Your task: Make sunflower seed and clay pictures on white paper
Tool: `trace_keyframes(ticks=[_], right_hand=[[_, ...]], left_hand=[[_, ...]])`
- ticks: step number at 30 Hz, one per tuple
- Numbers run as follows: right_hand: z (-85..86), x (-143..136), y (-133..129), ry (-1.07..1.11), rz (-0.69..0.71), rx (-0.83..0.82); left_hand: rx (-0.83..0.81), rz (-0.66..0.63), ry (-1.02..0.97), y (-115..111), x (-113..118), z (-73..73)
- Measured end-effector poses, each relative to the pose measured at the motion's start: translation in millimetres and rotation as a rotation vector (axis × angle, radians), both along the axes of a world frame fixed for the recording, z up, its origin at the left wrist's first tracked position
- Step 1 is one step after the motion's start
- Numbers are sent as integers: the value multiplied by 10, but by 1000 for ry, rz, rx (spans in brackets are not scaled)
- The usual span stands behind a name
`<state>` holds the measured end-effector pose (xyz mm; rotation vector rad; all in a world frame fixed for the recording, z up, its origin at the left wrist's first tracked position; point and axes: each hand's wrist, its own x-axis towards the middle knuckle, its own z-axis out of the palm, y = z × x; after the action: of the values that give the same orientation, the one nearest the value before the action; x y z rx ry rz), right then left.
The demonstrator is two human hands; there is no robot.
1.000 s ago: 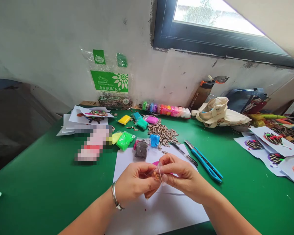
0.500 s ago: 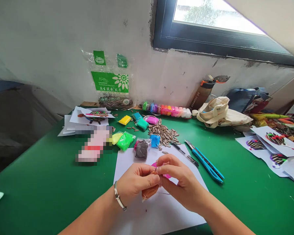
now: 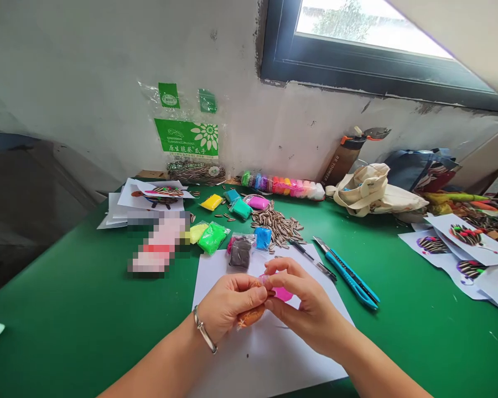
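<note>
My left hand (image 3: 234,303), with a metal bracelet at the wrist, is closed round an orange-brown clay packet (image 3: 251,317) in clear wrap. My right hand (image 3: 299,301) pinches at the packet's upper end, its fingertips touching the wrap. Both hands are over a white sheet of paper (image 3: 274,362). Behind the fingers a bright pink shape (image 3: 283,287) shows on the sheet, partly hidden. A dark grey clay packet (image 3: 240,253) lies at the sheet's back edge, beside a blue packet (image 3: 263,239). The black pen (image 3: 313,261) rests on the sheet's back right.
On the green table (image 3: 402,342) lie a blue cutter (image 3: 351,273), a sunflower seed pile (image 3: 278,224) and a green clay packet (image 3: 212,237). Seed pictures (image 3: 471,243) are at the right, more papers (image 3: 120,213) at the left. A brown bottle (image 3: 343,160) leans on the wall.
The orange-brown packet has tilted and shifted slightly left in my hands. My right fingers have moved a little, and more of the pink shape shows.
</note>
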<state>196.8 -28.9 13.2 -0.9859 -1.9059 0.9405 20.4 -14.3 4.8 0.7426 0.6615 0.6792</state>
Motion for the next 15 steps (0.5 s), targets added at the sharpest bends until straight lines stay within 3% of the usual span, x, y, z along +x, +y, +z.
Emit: trace_keyframes(ticks=[9,15], right_hand=[[-29,-83,2,21,-82,197],[-11,-55,-1,-3,-22,194]], left_hand=[[-3,25,-13,-6,6,51],[-21,75,-6,-28,14,48]])
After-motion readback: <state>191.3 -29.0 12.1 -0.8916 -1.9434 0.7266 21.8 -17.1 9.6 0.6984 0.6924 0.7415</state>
